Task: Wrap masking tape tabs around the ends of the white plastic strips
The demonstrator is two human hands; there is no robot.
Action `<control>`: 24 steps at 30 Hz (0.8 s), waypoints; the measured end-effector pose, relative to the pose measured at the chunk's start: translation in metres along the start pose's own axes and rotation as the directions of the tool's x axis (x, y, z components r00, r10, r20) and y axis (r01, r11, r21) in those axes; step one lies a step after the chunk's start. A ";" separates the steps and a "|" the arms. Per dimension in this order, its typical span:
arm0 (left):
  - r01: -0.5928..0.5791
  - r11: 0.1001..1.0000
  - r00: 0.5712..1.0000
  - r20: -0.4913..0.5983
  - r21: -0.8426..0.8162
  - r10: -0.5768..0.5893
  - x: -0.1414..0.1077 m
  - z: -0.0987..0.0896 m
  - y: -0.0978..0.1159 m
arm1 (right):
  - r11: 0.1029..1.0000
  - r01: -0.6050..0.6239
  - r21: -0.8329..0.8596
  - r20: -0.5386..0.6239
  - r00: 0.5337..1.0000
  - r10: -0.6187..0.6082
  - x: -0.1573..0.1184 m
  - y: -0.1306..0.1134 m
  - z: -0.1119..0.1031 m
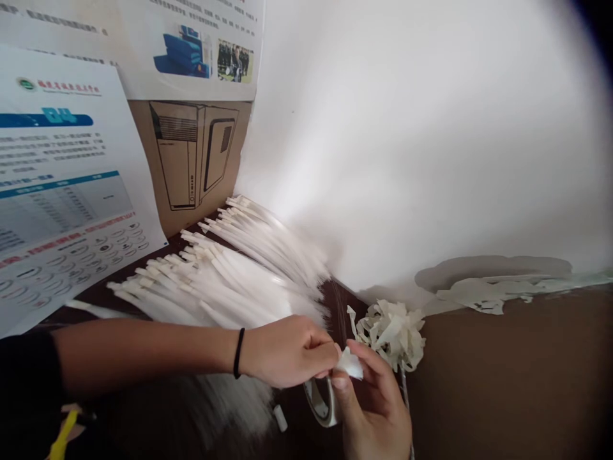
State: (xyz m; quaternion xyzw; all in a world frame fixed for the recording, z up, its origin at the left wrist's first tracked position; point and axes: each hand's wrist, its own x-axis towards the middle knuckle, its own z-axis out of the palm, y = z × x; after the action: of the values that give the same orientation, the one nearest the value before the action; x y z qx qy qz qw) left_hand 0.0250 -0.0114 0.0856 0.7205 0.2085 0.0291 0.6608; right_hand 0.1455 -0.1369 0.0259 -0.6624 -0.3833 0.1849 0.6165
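Observation:
My left hand [292, 351], with a black band at the wrist, is closed, its thumb and fingers pressed together at the left edge of a small white piece of tape [350, 364]. What lies inside its fingers is hidden. My right hand [376, 402] comes up from below and pinches that piece between thumb and fingers. A roll of white tape [322, 402] stands just below, partly covered by both hands. Under my left forearm a blurred spread of white fibres [234, 409] shows; I cannot tell whether my left hand grips it.
Many white fibre bundles [225, 275] with taped ends lie in two rows behind my left arm. A clump of crumpled tape strips [395, 332] sits beside my right hand. A short white stub [280, 418] lies near the roll. Cardboard walls [201, 153] with printed sheets [57, 191] surround the dark surface.

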 end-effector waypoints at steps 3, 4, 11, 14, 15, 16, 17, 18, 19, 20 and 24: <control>-0.008 1.000 1.000 0.024 0.004 0.008 -0.001 0.000 0.000 | 0.993 0.113 -0.025 0.093 0.990 -0.110 0.005 0.004 -0.007; -0.005 1.000 0.999 0.033 0.002 0.005 -0.001 0.000 0.000 | 0.992 0.122 -0.021 0.102 0.988 -0.119 0.006 0.002 -0.007; -0.049 0.998 0.999 0.004 0.026 0.049 -0.004 0.002 0.000 | 0.998 -0.067 0.010 -0.039 0.997 0.068 0.002 -0.028 0.008; -0.130 0.988 0.990 -0.039 0.088 0.134 -0.006 0.005 0.000 | 0.991 -0.128 -0.047 -0.083 0.989 0.124 0.000 -0.031 0.011; -0.154 0.981 0.986 -0.048 0.115 0.160 -0.006 0.006 0.000 | 0.988 -0.142 -0.060 -0.099 0.986 0.136 0.000 -0.031 0.011; -0.167 0.975 0.982 -0.060 0.145 0.177 -0.007 0.006 0.000 | 0.986 -0.154 -0.068 -0.115 0.983 0.145 -0.001 -0.030 0.011; -0.168 0.970 0.980 -0.074 0.175 0.184 -0.007 0.007 -0.001 | 0.984 -0.163 -0.074 -0.129 0.980 0.153 -0.001 -0.029 0.011; -0.163 0.966 0.979 -0.092 0.203 0.184 -0.007 0.007 -0.001 | 0.982 -0.171 -0.079 -0.140 0.977 0.159 -0.001 -0.028 0.010; -0.162 0.959 0.976 -0.108 0.234 0.191 -0.007 0.007 -0.001 | 0.981 -0.178 -0.083 -0.144 0.976 0.165 -0.001 -0.025 0.009; -0.172 0.948 0.970 -0.121 0.267 0.210 -0.007 0.007 -0.001 | 0.980 -0.178 -0.088 -0.133 0.977 0.165 -0.001 -0.023 0.007; -0.272 0.891 0.939 -0.103 0.364 0.329 -0.007 0.005 -0.003 | 0.981 -0.156 -0.115 -0.013 0.988 0.155 0.003 -0.010 -0.001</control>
State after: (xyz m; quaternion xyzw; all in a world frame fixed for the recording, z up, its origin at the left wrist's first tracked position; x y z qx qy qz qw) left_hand 0.0195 -0.0186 0.0837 0.8436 0.1491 0.1527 0.4928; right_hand 0.1452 -0.1364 0.0366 -0.7254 -0.3394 0.2086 0.5614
